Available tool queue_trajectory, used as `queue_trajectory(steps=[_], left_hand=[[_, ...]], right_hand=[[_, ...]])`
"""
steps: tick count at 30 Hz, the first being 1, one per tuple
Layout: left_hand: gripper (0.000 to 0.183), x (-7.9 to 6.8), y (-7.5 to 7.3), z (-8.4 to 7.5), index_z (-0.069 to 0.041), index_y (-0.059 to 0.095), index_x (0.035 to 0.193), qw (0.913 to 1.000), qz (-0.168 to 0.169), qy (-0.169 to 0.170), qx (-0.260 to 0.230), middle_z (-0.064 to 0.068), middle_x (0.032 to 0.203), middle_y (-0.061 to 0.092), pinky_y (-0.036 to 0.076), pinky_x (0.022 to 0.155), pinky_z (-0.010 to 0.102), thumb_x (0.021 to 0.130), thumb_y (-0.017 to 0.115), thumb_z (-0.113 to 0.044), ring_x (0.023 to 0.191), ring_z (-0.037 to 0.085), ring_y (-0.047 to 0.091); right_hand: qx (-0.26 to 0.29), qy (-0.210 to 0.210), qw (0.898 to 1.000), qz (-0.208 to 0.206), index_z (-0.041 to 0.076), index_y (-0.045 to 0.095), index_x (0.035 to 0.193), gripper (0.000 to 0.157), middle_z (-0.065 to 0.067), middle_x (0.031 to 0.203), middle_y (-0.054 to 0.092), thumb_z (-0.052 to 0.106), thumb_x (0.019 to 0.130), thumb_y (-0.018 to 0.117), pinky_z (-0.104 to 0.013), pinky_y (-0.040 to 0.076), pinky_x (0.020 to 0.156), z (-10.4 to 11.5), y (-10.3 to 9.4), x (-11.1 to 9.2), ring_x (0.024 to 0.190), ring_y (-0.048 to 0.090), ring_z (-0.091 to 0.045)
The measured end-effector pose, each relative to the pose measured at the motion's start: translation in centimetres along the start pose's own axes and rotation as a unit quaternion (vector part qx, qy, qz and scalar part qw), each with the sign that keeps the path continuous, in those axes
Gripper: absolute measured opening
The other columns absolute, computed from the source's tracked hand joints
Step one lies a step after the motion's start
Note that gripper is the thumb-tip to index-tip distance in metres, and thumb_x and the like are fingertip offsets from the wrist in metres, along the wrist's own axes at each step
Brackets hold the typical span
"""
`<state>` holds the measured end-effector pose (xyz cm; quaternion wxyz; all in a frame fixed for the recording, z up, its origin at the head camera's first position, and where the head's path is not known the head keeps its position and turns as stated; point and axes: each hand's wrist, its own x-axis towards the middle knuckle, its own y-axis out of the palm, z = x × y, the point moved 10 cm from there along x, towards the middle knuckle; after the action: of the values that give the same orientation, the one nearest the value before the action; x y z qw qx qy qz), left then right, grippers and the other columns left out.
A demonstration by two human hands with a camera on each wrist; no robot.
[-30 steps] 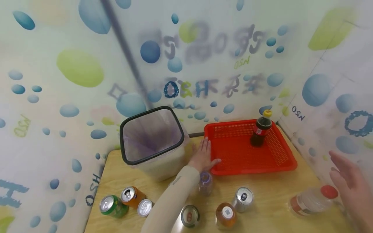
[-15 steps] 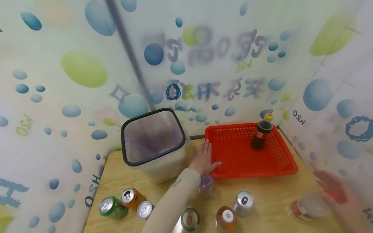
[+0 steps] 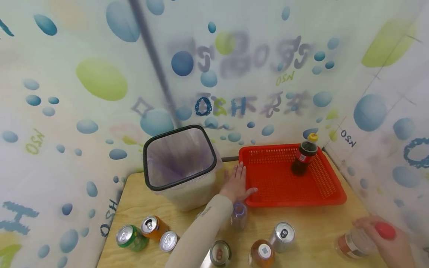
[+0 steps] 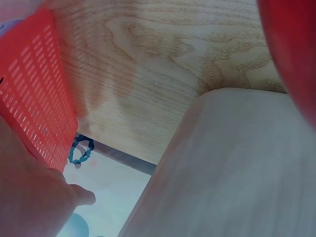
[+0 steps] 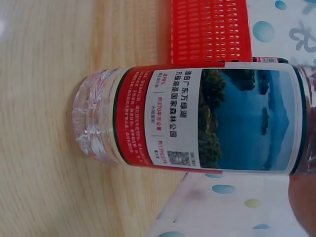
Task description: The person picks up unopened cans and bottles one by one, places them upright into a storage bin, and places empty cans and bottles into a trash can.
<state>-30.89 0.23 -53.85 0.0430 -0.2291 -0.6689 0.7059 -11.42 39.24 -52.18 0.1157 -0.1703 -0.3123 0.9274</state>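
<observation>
My left hand [image 3: 233,186] lies at the left rim of the red plastic basket [image 3: 268,203], fingers stretched along it and thumb over the near corner. In the left wrist view the hand is beside the basket's perforated wall [image 4: 42,84]. My right hand [image 3: 393,242] grips the neck of a clear water bottle [image 3: 356,242], just below its red cap [image 3: 385,230]. The right wrist view shows the bottle's lake-picture label [image 5: 212,118]; most of that hand is out of this view. A cola bottle [image 3: 304,156] with a yellow cap stands inside the basket's right side.
A lined bin [image 3: 187,193] with a black rim stands left of the basket. Green [image 3: 135,240], orange [image 3: 157,227] and silver [image 3: 283,236] cans, an amber drink bottle [image 3: 263,255] and a small purple-topped bottle [image 3: 239,217] are on the wooden table. Patterned walls enclose it.
My right hand has come down and left onto the neck of the water bottle and closed round it. My left hand stays at the basket rim. The head view has shifted slightly.
</observation>
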Motion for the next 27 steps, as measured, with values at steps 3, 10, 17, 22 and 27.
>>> queue_trajectory(steps=[3, 10, 17, 22, 27], left_hand=[[0.104, 0.1, 0.5, -0.2, -0.014, 0.004, 0.168, 1.0, 0.009, 0.002, -0.001, 0.002, 0.173, -0.009, 0.013, 0.125, 0.056, 0.094, 0.039, -0.079, 0.159, 0.026, 0.0], [0.102, -0.5, -0.6, -0.6, -0.013, 0.009, 0.168, 1.0, -0.005, 0.007, 0.0, 0.004, 0.174, -0.002, 0.014, 0.125, 0.056, 0.095, 0.04, -0.078, 0.159, 0.026, 0.006], [0.102, -0.9, -0.7, -0.3, -0.011, 0.011, 0.167, 1.0, -0.005, 0.007, 0.002, 0.007, 0.174, 0.001, 0.016, 0.125, 0.056, 0.096, 0.041, -0.077, 0.159, 0.029, 0.007], [0.103, -0.9, -0.8, -0.2, -0.01, 0.011, 0.167, 0.9999, -0.006, 0.008, 0.007, 0.008, 0.174, 0.003, 0.017, 0.124, 0.058, 0.095, 0.04, -0.077, 0.159, 0.03, 0.01], [0.104, -0.5, -0.8, -0.1, -0.009, 0.012, 0.167, 0.9999, -0.007, 0.006, 0.014, 0.009, 0.174, 0.004, 0.018, 0.124, 0.059, 0.095, 0.04, -0.079, 0.159, 0.031, 0.012]], right_hand=[[-0.005, 0.023, 1.0, -0.014, -0.003, 0.065, 0.122, 0.053, 0.024, 0.095, 0.067, 0.047, 0.107, 0.052, -0.016, 0.048, 0.063, -0.3, -0.5, -0.2, 0.076, 0.056, 0.008], [-0.073, 0.014, 0.997, -0.015, 0.0, 0.062, 0.127, 0.054, -0.018, 0.12, 0.066, 0.048, 0.109, 0.045, -0.02, 0.047, 0.062, 1.4, -2.1, -0.8, 0.079, 0.057, -0.008], [-0.017, -0.096, 0.99, -0.099, 0.003, 0.067, 0.11, 0.028, 0.041, 0.093, 0.053, 0.026, 0.109, 0.052, -0.002, 0.04, 0.065, 6.3, -4.9, -2.0, 0.08, 0.05, 0.015], [0.041, -0.141, 0.979, -0.14, 0.006, 0.065, 0.109, 0.019, 0.033, 0.098, 0.06, 0.017, 0.109, 0.05, -0.003, 0.045, 0.072, 9.5, -6.2, -2.2, 0.087, 0.057, 0.012], [0.089, -0.252, 0.949, -0.165, -0.002, 0.065, 0.112, 0.022, 0.021, 0.105, 0.068, -0.005, 0.104, 0.045, 0.0, 0.043, 0.085, 13.0, -6.9, -2.7, 0.097, 0.061, 0.007]])
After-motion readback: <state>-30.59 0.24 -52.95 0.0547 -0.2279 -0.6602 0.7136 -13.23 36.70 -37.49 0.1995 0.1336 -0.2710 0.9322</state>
